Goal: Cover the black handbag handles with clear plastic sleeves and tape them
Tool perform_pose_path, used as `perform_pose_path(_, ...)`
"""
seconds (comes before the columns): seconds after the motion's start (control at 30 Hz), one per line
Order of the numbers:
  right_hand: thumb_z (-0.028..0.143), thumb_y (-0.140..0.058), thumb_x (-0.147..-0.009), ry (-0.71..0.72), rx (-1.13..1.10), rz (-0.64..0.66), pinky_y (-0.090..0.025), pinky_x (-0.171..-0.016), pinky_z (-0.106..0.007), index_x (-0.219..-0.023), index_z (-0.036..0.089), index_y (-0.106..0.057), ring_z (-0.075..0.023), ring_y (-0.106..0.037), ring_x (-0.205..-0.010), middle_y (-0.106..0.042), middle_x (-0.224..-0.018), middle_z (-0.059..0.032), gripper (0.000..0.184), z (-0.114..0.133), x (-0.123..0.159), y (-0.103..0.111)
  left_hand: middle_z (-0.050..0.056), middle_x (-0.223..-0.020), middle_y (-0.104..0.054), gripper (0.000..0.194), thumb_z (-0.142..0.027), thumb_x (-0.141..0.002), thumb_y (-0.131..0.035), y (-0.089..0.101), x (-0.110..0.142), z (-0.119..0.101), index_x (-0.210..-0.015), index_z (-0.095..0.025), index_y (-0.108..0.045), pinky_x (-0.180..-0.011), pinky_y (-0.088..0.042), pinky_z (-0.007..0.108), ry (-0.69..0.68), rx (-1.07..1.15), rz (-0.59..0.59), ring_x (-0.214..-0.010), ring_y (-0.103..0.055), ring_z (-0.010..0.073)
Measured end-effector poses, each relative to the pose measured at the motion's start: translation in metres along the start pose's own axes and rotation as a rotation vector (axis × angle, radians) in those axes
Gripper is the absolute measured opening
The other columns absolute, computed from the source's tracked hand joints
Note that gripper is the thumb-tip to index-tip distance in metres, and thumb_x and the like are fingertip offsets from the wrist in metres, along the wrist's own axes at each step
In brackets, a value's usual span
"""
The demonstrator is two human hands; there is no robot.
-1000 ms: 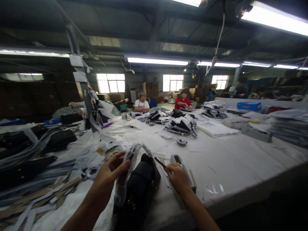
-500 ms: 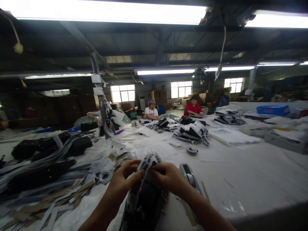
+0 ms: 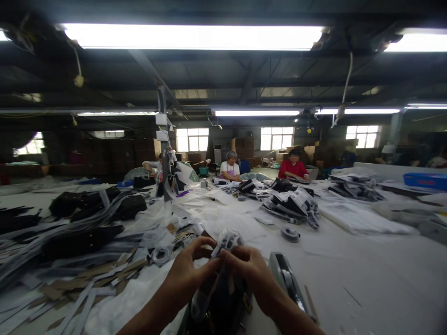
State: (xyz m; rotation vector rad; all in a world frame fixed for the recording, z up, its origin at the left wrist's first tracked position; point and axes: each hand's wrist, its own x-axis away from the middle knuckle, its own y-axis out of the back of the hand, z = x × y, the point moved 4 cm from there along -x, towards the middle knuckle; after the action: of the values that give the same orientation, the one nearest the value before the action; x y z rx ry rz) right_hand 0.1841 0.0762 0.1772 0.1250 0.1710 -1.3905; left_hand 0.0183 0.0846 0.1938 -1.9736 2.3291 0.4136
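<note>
A black bag with small metal fittings stands at the table's near edge, directly before me. White, see-through wrapping covers its strap or handle, which rises between my hands. My left hand is closed around the left side of this wrapped strap, thumb toward the middle. From the right, my right hand pinches the same wrapping, its fingertips almost meeting the left thumb. Close beside my right forearm lies a grey tape dispenser. The exact edge of wrapping under my fingertips is hard to make out.
Black bag pieces and cardboard strips lie heaped at left. A tape roll and a pile of wrapped pieces are farther ahead. A metal post rises left of centre. Co-workers sit across the white table.
The view has swung left and up, so everything sits farther right and lower. My right hand has come closer to my left on the wrapped strap.
</note>
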Motion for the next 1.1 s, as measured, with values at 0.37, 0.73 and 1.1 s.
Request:
perform_pose_path(0.37, 0.057, -0.073, -0.074, -0.013, -0.049, 0.027, -0.047, -0.062, -0.028, -0.076, 0.013, -0.075, -0.0199, -0.063, -0.065, -0.070, -0.067, -0.0046, 0.044, 0.004, 0.000, -0.011, 0.015, -0.115, -0.070, 0.095, -0.040, -0.056, -0.091, 0.002, -0.002, 0.028, -0.134, -0.019, -0.040, -0.071, -0.054, 0.033, 0.144, 0.352, -0.021, -0.085, -0.071, 0.0255)
perform_pose_path(0.73, 0.053, -0.068, -0.081, -0.149, -0.265, 0.169, -0.050, -0.070, -0.029, -0.086, 0.012, -0.076, -0.0207, -0.067, -0.072, -0.073, -0.076, -0.0075, 0.042, -0.003, 0.003, -0.007, 0.007, -0.083, -0.075, 0.045, -0.049, -0.063, -0.083, -0.010, 0.011, 0.017, -0.094, -0.017, -0.074, -0.073, -0.053, 0.031, 0.055, 0.302, -0.005, -0.086, -0.070, 0.0291)
perform_pose_path(1.1, 0.045, -0.075, -0.078, 0.077, -0.378, 0.075, -0.049, -0.092, -0.041, -0.110, 0.017, -0.074, -0.0291, -0.069, -0.094, -0.075, -0.095, -0.0103, 0.043, -0.018, 0.015, -0.026, 0.007, -0.090, -0.073, 0.037, -0.044, -0.070, -0.079, -0.013, 0.020, 0.014, -0.095, -0.018, -0.072, -0.069, -0.054, 0.031, 0.028, 0.201, -0.095, -0.084, -0.069, 0.0276)
